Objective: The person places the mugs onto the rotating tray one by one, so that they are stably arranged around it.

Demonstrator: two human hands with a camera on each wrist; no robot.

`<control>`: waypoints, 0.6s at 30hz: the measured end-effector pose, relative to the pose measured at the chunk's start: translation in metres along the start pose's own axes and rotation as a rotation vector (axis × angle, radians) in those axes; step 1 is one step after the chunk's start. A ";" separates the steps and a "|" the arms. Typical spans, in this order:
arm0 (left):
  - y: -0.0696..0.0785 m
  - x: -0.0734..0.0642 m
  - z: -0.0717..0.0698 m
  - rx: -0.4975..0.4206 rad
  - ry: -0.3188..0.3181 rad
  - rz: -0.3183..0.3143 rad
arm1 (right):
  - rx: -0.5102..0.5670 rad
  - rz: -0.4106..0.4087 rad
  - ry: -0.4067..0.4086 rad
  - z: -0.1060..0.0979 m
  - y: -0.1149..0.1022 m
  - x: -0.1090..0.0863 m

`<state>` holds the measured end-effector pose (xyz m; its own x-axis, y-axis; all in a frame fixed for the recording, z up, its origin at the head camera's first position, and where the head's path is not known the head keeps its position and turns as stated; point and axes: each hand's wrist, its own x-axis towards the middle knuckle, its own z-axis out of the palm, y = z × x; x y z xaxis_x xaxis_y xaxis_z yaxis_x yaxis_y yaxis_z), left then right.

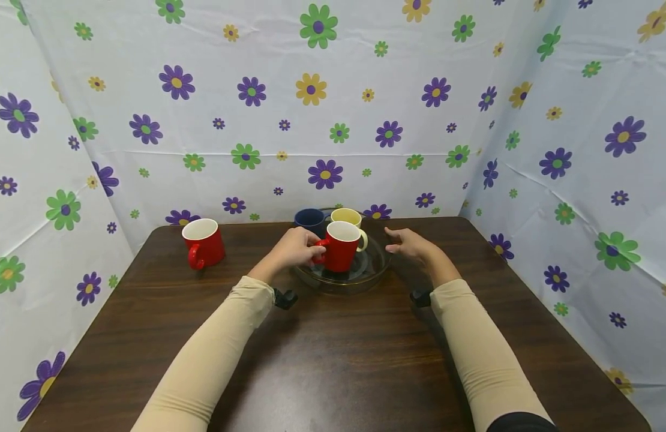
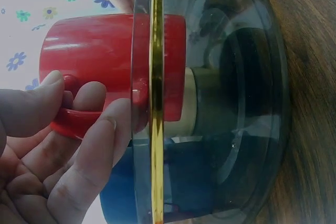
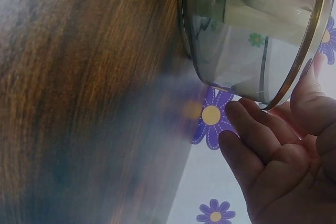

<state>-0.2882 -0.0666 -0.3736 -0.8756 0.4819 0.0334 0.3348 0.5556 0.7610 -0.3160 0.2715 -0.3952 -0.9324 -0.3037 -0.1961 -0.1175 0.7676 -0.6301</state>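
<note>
In the head view, my left hand (image 1: 297, 247) grips the handle of a red mug (image 1: 344, 255) with a white inside. This mug stands upright in the front of a clear glass bowl (image 1: 346, 288). The left wrist view shows thumb and fingers around the handle, with the bowl's gold rim (image 2: 157, 77) crossing in front of the mug. Behind it in the bowl are a blue mug (image 1: 309, 220) and a yellow mug (image 1: 346, 215). My right hand (image 1: 415, 245) is at the bowl's right side, fingers relaxed, holding nothing; in the right wrist view they lie close to the rim (image 3: 299, 69).
A second red mug (image 1: 206, 247) stands upright at the back left of the dark wooden table (image 1: 333, 360), its handle toward me. A white flowered cloth (image 1: 322, 120) hangs behind the table and along both sides.
</note>
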 end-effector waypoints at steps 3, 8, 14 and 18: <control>0.000 0.002 0.002 0.000 0.000 -0.004 | -0.004 -0.015 -0.005 0.000 0.002 0.001; 0.002 0.004 0.006 0.006 0.000 0.007 | -0.002 -0.027 -0.001 0.000 0.003 0.001; 0.003 0.007 0.010 0.002 0.004 0.001 | 0.002 -0.024 0.008 -0.001 0.001 0.000; 0.003 0.008 0.013 -0.004 0.005 -0.012 | -0.012 -0.042 0.009 -0.001 0.003 0.001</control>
<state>-0.2897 -0.0518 -0.3794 -0.8812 0.4718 0.0280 0.3232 0.5584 0.7640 -0.3173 0.2738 -0.3964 -0.9295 -0.3309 -0.1631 -0.1606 0.7610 -0.6286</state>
